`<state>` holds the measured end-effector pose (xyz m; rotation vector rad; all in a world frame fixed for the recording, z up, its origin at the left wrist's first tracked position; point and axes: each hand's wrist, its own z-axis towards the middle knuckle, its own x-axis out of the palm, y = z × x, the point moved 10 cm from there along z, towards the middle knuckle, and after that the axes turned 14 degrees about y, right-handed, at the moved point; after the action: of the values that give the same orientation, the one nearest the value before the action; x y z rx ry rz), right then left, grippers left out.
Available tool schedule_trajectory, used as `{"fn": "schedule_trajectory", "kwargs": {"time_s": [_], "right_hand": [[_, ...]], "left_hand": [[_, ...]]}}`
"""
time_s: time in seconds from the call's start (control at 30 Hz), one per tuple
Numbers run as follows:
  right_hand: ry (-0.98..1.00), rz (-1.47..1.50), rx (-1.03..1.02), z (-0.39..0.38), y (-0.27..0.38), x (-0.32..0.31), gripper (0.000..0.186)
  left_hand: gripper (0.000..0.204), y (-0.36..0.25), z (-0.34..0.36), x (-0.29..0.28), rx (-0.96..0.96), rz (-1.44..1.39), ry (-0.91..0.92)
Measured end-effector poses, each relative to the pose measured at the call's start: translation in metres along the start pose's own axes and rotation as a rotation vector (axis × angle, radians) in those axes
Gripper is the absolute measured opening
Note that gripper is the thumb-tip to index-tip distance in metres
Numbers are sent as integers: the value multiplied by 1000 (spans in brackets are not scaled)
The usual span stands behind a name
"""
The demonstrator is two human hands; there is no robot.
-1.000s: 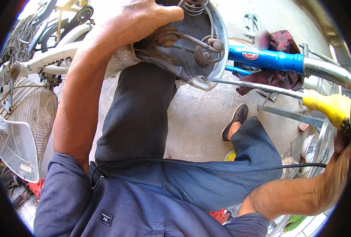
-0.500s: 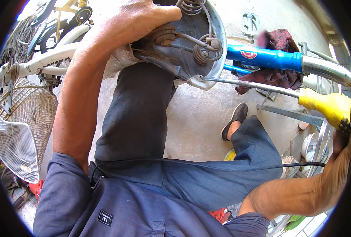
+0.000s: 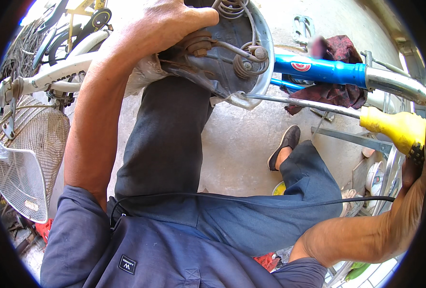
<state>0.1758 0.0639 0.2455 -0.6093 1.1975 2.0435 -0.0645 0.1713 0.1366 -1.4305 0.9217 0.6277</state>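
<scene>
While the left hand (image 3: 174,24) clamps the upturned bicycle saddle (image 3: 222,53) at top centre, a stiff, springy steel underside best held by its rim, the right hand (image 3: 414,168) grips the yellow-handled screwdriver (image 3: 395,127) at right.

Counts around the upturned bicycle

One saddle (image 3: 232,53), one screwdriver (image 3: 366,120), one blue frame tube (image 3: 325,71), one red rag (image 3: 337,91), one wire basket (image 3: 28,158), two hands: left hand (image 3: 169,24), right hand (image 3: 412,170).
</scene>
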Motion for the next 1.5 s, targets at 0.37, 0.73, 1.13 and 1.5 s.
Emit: {"fn": "schedule_trajectory", "kwargs": {"time_s": [0.37, 0.73, 1.13, 1.5], "right_hand": [[-5, -85, 73, -10, -9, -6, 46], [-14, -170, 151, -19, -29, -15, 47], [-15, -247, 219, -15, -20, 9, 48], [-33, -320, 298, -14, -25, 18, 49]], "left_hand": [[54, 26, 22, 4, 26, -51, 27], [52, -8, -4, -4, 92, 126, -126], [48, 17, 1, -12, -72, -62, -106], [45, 47, 5, -3, 34, 134, -230]]}}
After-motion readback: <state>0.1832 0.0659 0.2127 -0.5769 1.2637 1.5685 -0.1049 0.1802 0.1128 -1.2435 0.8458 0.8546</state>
